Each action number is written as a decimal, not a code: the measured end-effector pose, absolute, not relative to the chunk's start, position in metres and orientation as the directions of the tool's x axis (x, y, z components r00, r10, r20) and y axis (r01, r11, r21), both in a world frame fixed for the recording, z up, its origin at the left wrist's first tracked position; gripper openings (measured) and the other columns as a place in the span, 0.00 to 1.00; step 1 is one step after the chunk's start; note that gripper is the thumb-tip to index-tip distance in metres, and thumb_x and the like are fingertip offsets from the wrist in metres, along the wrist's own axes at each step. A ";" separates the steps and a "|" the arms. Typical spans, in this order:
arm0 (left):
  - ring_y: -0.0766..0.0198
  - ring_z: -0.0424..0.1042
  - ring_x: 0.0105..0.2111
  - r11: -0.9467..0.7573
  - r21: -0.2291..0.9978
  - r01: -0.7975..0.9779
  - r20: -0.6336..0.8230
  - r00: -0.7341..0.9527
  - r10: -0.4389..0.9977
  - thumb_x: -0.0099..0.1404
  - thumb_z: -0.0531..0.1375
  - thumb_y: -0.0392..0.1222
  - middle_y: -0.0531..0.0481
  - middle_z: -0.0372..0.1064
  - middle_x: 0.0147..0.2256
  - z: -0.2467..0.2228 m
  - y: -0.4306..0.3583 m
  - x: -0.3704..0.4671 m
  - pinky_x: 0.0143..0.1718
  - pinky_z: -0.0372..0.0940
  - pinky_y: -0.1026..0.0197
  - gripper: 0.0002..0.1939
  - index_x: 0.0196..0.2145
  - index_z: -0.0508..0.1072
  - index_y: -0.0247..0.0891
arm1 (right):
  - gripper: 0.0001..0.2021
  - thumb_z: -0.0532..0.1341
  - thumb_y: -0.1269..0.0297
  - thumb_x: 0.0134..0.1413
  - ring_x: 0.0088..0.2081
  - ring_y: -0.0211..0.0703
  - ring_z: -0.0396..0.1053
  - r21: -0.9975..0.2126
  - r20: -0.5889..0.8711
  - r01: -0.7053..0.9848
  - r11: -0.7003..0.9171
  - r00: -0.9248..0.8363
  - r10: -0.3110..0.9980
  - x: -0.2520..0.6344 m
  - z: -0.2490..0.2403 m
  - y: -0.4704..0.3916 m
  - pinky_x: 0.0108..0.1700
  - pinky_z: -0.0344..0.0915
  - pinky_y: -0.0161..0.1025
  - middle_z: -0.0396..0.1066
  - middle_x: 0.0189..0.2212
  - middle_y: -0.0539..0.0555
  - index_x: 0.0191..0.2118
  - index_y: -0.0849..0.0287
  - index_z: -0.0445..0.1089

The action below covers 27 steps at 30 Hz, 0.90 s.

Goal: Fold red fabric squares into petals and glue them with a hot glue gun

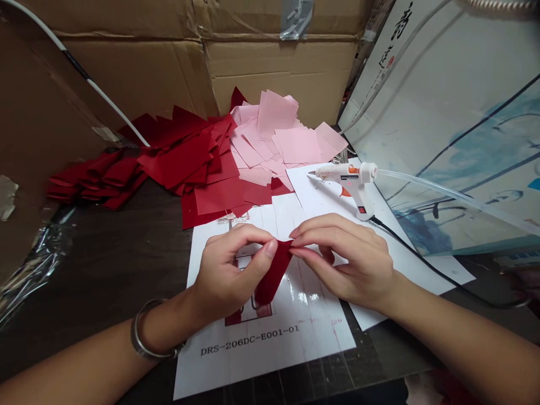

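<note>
A dark red strip of folded fabric (274,275) hangs between my two hands above a printed sheet (312,337). My left hand (236,264) pinches its upper left corner between thumb and forefinger. At the upper right corner, the fingertips of my right hand (341,259) are closed on the same piece. Its rounded lower end covers part of the picture printed on the sheet. Whether the lower end touches the sheet, I cannot tell.
A white glue gun (352,180) with a black cord stands on white paper at right. Behind lie red fabric pieces (181,157), pink pieces (282,129) and folded red pieces (101,177). Cardboard (278,73) walls the back; a painted white panel (455,112) leans right.
</note>
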<state>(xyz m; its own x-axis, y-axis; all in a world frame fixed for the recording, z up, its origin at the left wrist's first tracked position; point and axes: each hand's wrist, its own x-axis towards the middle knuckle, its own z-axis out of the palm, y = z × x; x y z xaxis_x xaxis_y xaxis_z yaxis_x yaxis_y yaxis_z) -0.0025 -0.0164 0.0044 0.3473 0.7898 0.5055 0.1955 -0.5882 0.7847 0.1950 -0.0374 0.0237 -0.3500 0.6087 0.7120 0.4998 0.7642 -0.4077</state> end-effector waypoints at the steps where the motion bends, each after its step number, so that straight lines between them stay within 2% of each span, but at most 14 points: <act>1: 0.62 0.74 0.33 -0.591 0.783 0.193 0.509 0.347 0.788 0.65 0.59 0.34 0.50 0.74 0.30 0.004 -0.016 -0.002 0.35 0.69 0.59 0.04 0.34 0.74 0.40 | 0.06 0.62 0.75 0.56 0.36 0.38 0.74 -0.406 0.710 0.501 0.764 -0.353 0.609 0.195 0.024 -0.037 0.31 0.70 0.33 0.76 0.34 0.54 0.39 0.60 0.71; 9: 0.60 0.75 0.33 -0.577 0.801 0.163 0.500 0.349 0.793 0.64 0.60 0.35 0.50 0.75 0.31 0.003 -0.017 -0.003 0.38 0.70 0.55 0.04 0.35 0.75 0.42 | 0.07 0.61 0.76 0.56 0.36 0.39 0.74 -0.419 0.704 0.504 0.756 -0.345 0.620 0.196 0.024 -0.037 0.31 0.71 0.34 0.76 0.34 0.54 0.39 0.59 0.71; 14: 0.60 0.75 0.33 -0.599 0.787 0.149 0.520 0.361 0.774 0.64 0.60 0.33 0.49 0.76 0.32 0.004 -0.016 -0.003 0.37 0.70 0.56 0.06 0.36 0.75 0.41 | 0.07 0.62 0.76 0.55 0.33 0.38 0.73 -0.409 0.711 0.526 0.746 -0.330 0.622 0.195 0.024 -0.037 0.29 0.70 0.34 0.76 0.33 0.54 0.38 0.59 0.71; 19: 0.61 0.74 0.32 -0.611 0.784 0.112 0.538 0.370 0.757 0.63 0.60 0.32 0.48 0.75 0.31 0.004 -0.014 -0.002 0.36 0.70 0.57 0.06 0.37 0.76 0.39 | 0.06 0.62 0.77 0.54 0.33 0.38 0.73 -0.418 0.710 0.520 0.745 -0.325 0.625 0.195 0.024 -0.037 0.31 0.70 0.33 0.76 0.34 0.55 0.38 0.61 0.71; 27: 0.62 0.75 0.32 -0.634 0.750 0.189 0.549 0.359 0.755 0.63 0.60 0.33 0.50 0.76 0.30 0.007 -0.015 -0.001 0.35 0.70 0.59 0.05 0.35 0.75 0.40 | 0.08 0.61 0.76 0.56 0.36 0.40 0.73 -0.422 0.700 0.515 0.746 -0.337 0.629 0.196 0.021 -0.037 0.36 0.73 0.36 0.76 0.35 0.54 0.40 0.59 0.71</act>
<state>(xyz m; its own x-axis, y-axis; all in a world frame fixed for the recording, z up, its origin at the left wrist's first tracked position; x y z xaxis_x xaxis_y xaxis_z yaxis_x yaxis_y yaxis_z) -0.0014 -0.0152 0.0067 0.3591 0.7551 0.5485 0.1887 -0.6343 0.7497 0.1965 -0.0367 0.0215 -0.3370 0.6294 0.7001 0.5153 0.7457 -0.4223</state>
